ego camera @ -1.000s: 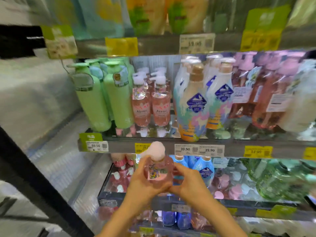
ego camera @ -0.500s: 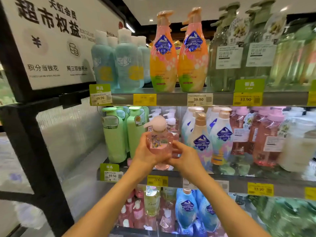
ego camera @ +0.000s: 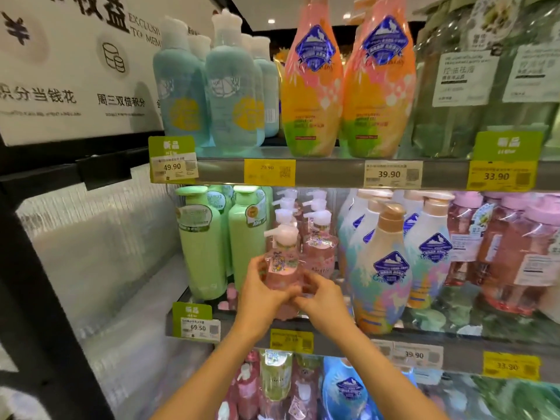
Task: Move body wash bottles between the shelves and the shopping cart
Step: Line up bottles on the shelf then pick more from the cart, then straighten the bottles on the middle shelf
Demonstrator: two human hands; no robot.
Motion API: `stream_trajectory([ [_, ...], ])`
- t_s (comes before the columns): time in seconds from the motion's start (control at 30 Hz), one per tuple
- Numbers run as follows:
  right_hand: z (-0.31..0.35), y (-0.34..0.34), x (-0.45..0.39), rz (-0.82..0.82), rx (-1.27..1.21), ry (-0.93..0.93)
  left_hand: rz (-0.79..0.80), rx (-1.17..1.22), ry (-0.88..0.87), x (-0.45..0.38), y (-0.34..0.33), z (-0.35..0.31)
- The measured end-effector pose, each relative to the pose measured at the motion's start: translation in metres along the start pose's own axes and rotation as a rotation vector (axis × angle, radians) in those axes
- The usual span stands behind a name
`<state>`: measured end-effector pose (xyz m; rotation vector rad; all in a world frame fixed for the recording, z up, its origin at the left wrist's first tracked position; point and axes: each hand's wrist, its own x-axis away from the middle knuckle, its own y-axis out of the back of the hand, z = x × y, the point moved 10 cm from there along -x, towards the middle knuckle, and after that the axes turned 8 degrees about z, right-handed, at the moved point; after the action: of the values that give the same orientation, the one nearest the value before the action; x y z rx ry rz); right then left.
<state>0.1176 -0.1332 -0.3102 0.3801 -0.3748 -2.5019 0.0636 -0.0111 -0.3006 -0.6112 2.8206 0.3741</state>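
A small pink body wash bottle (ego camera: 280, 265) with a white pump top is held upright at the front of the middle shelf (ego camera: 333, 336). My left hand (ego camera: 262, 294) grips its left side and base. My right hand (ego camera: 322, 295) grips its lower right side. Behind it stand several similar pink pump bottles (ego camera: 319, 247). The bottle's base is hidden by my fingers, so I cannot tell whether it rests on the shelf. No shopping cart is in view.
Green bottles (ego camera: 201, 247) stand just left of the pink row, pastel bottles (ego camera: 389, 268) just right. The top shelf (ego camera: 327, 171) carries teal and orange bottles. The lower shelf holds more bottles. A black frame (ego camera: 36, 268) and a sign bound the left.
My hands carried the pink bottle up from the lower shelf level and forward into the pink row on the middle shelf. The view came closer to the shelves.
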Motion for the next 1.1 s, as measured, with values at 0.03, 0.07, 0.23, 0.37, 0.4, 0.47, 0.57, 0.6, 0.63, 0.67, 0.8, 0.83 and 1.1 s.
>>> stream_trajectory([
  [0.03,-0.002,-0.001,0.000,0.004,0.014,-0.001,-0.018,-0.011,0.015,0.001,0.001,0.003],
  [0.07,-0.002,-0.002,0.000,0.005,0.022,-0.002,-0.033,-0.035,0.026,0.002,0.002,0.005],
  [0.23,-0.007,-0.005,-0.007,0.012,0.066,-0.025,-0.094,-0.091,0.065,0.000,0.008,0.012],
  [0.37,-0.010,-0.006,-0.012,0.039,0.045,-0.071,-0.112,-0.138,0.070,-0.003,0.008,0.019],
  [0.4,-0.011,-0.007,-0.013,0.043,0.038,-0.083,-0.110,-0.149,0.071,-0.003,0.008,0.019],
  [0.47,-0.011,-0.008,-0.014,0.042,0.027,-0.110,-0.111,-0.183,0.061,-0.004,0.008,0.017],
  [0.57,-0.011,-0.008,-0.014,0.036,0.014,-0.115,-0.121,-0.206,0.055,-0.004,0.009,0.015],
  [0.6,-0.010,-0.009,-0.014,0.041,0.014,-0.118,-0.123,-0.206,0.060,-0.003,0.009,0.014],
  [0.63,-0.010,-0.010,-0.014,0.046,0.019,-0.121,-0.124,-0.203,0.064,-0.002,0.008,0.013],
  [0.67,-0.011,-0.010,-0.013,0.053,0.037,-0.138,-0.121,-0.204,0.070,-0.001,0.007,0.013],
  [0.8,-0.012,0.004,0.003,0.007,0.188,-0.192,-0.119,-0.319,0.205,0.016,0.009,0.026],
  [0.83,-0.011,0.016,0.012,-0.043,0.242,-0.184,-0.154,-0.371,0.240,0.025,0.013,0.030],
  [1.1,-0.027,0.132,0.125,-0.151,0.657,-0.272,0.156,-0.549,0.071,0.060,-0.112,-0.037],
])
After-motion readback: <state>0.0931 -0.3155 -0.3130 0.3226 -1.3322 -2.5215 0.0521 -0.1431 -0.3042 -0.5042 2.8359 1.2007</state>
